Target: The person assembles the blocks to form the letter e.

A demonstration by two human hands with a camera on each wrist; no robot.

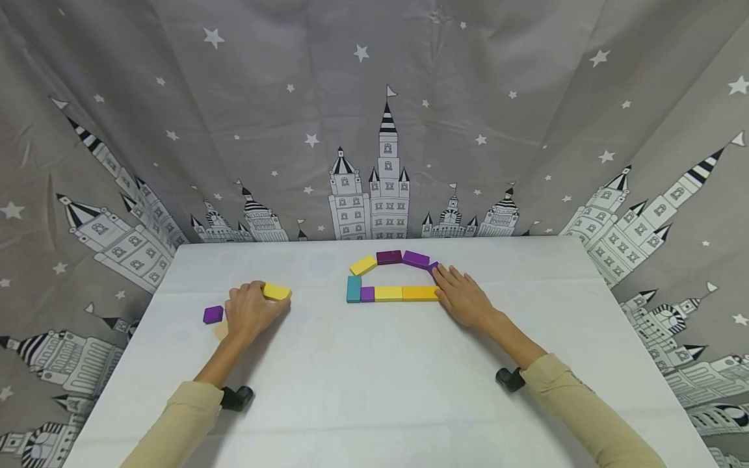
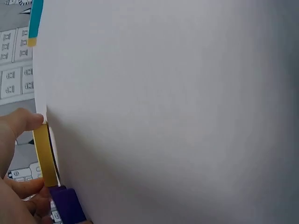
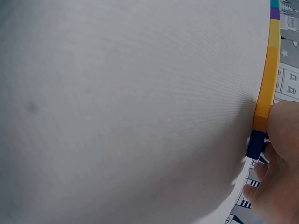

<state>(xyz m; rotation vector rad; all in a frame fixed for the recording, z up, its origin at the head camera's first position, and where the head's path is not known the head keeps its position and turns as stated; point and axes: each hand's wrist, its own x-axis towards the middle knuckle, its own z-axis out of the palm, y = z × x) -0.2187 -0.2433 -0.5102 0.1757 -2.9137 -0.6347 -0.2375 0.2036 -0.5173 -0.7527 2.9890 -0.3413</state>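
Yellow block (image 1: pixel 276 291) is pinched at both ends by left hand (image 1: pixel 251 309); right hand (image 1: pixel 466 303) outstretched.

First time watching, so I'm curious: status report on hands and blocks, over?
Left hand pinches a yellow block. Right hand over right end of block outline. Nothing visible between yellow block and outline.

In the head view, the right hand (image 1: pixel 465 303) partly covers a purple block (image 1: pixel 432 266); the left hand (image 1: pixel 250 309) partly hides a beige piece (image 1: pixel 220 331); the left wrist view's top edge crops a teal block (image 2: pixel 35 19).
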